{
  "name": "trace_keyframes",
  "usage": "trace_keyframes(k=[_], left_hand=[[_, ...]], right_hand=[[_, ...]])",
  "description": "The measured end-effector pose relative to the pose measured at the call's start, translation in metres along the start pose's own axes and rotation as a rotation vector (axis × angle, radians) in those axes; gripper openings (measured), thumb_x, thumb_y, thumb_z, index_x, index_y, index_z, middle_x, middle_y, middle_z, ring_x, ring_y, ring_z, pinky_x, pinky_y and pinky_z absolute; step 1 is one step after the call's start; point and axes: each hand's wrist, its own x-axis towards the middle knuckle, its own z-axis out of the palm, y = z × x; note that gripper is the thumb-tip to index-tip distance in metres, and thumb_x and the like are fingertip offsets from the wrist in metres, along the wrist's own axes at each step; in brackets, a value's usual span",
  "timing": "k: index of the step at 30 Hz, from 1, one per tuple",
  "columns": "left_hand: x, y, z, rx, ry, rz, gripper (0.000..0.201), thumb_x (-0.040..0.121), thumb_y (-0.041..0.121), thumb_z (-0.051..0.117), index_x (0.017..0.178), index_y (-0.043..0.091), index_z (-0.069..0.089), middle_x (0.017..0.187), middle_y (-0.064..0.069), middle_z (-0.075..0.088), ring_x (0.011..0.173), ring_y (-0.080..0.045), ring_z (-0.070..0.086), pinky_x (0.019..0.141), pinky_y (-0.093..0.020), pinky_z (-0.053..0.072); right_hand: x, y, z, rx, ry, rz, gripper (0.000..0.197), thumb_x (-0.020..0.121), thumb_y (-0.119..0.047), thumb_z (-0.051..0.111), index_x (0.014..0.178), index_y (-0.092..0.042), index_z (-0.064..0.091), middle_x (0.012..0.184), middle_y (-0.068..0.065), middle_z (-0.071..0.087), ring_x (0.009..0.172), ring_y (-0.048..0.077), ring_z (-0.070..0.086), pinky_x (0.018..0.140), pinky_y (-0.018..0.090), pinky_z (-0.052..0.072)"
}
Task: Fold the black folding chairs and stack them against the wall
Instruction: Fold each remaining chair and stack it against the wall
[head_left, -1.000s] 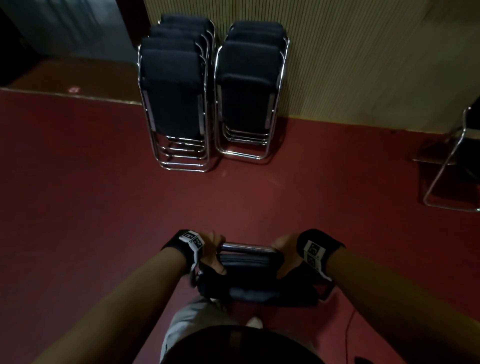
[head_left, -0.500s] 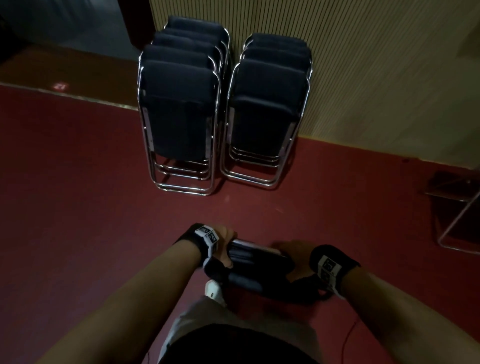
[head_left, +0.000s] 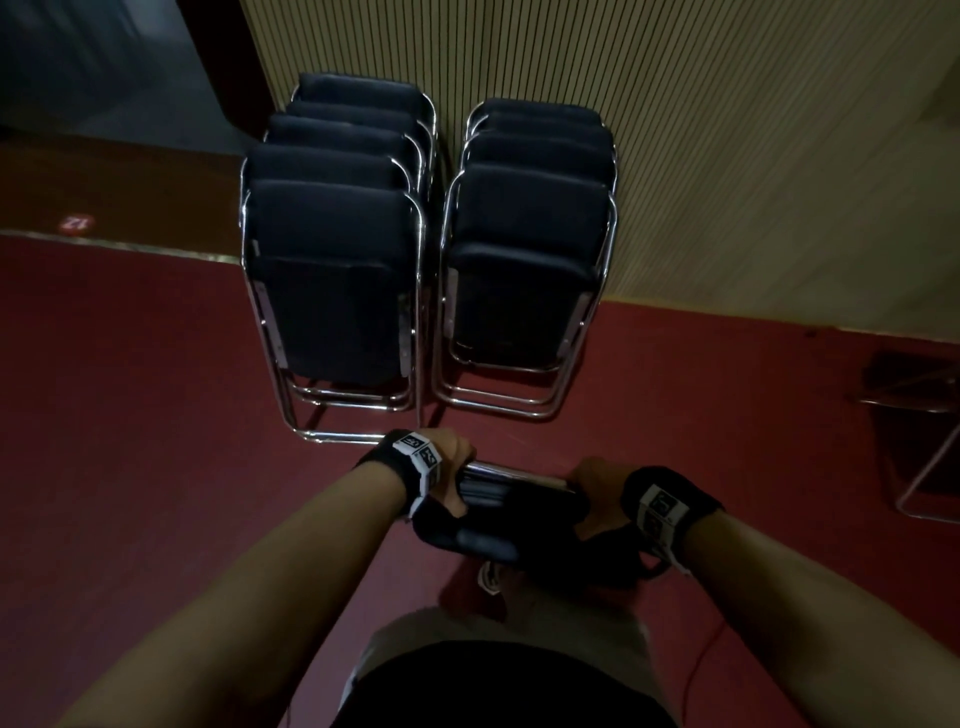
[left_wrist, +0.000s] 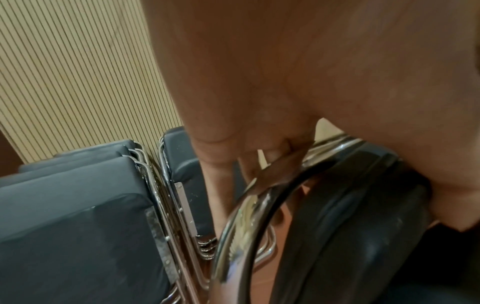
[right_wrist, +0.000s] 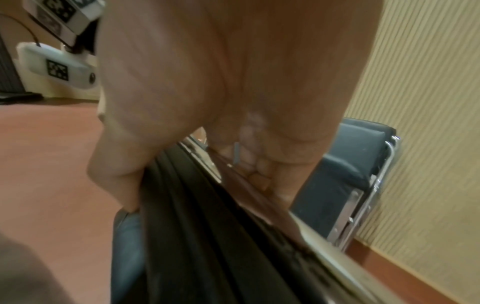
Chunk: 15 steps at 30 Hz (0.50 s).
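We hold a folded chair (head_left: 514, 506) by its top edge, in front of the two stacks leaning on the slatted wall (head_left: 727, 130). Our left hand (head_left: 449, 470) curls its fingers over the chrome top bar, thumb against the black pad; our right hand (head_left: 592, 493) grips the other end the same way. The left stack (head_left: 332, 270) and the right stack (head_left: 524, 260) stand side by side against that wall, just beyond the chair we carry, on red floor (head_left: 130, 415).
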Motion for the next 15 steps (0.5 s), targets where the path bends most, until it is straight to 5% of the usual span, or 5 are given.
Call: trace_keyframes(k=[5,8,13,15], left_hand=[[0.050,-0.023,-0.022,-0.009,-0.049,-0.003,0.051,0.042,0.066,0.054,0.067,0.022,0.060,0.057,0.004,0.060,0.053,-0.018,0.063,0.057,-0.036,0.062],[0.092,-0.048,-0.050,-0.020,-0.018,0.002,0.053,0.043,0.068,0.059,0.075,0.026,0.061,0.065,0.006,0.062,0.058,-0.017,0.063,0.059,-0.034,0.061],[0.184,-0.089,-0.137,-0.078,-0.050,-0.005,0.053,0.048,0.066,0.073,0.080,0.026,0.059,0.081,0.006,0.068,0.070,-0.015,0.064,0.058,-0.022,0.049],[0.205,-0.096,-0.156,-0.081,-0.089,-0.007,0.056,0.048,0.065,0.075,0.085,0.024,0.063,0.085,0.006,0.069,0.074,-0.016,0.067,0.062,-0.026,0.055]], right_hand=[[0.044,0.028,-0.031,-0.021,0.050,-0.019,0.078,0.050,-0.066,0.067,0.119,-0.030,0.063,0.103,-0.003,0.070,0.091,0.024,0.070,0.077,0.037,0.060],[0.074,0.053,-0.072,-0.060,0.005,-0.034,0.060,0.069,-0.055,0.075,0.118,-0.021,0.065,0.111,0.002,0.069,0.099,0.027,0.069,0.075,0.032,0.053],[0.148,0.127,-0.166,-0.042,0.035,-0.081,0.057,0.071,-0.056,0.076,0.115,-0.021,0.065,0.115,0.001,0.069,0.098,0.024,0.068,0.080,0.032,0.057],[0.166,0.143,-0.191,-0.062,-0.032,-0.097,0.050,0.075,-0.053,0.076,0.110,-0.019,0.067,0.109,0.003,0.069,0.095,0.024,0.067,0.073,0.029,0.052]])
